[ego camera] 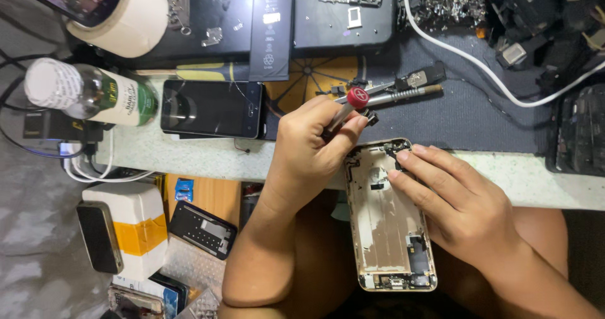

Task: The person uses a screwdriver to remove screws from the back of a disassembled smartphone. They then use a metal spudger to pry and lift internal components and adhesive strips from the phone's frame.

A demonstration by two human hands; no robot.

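An opened gold phone shell (387,224) lies face-up over my lap at the table's front edge, its inner frame and small parts exposed. My left hand (309,152) grips a small screwdriver with a red cap (353,102), its tip down at the shell's top left corner. My right hand (454,202) rests on the shell's right side, with the fingertips pressing near the top by the camera cutout.
A dark phone (211,108) lies on the pale table (189,155). A green-labelled bottle (94,95) lies at the left beside a tape roll (135,13). Metal tools (403,89), a white cable (466,57) and phone parts sit behind. A white box (135,221) stands below.
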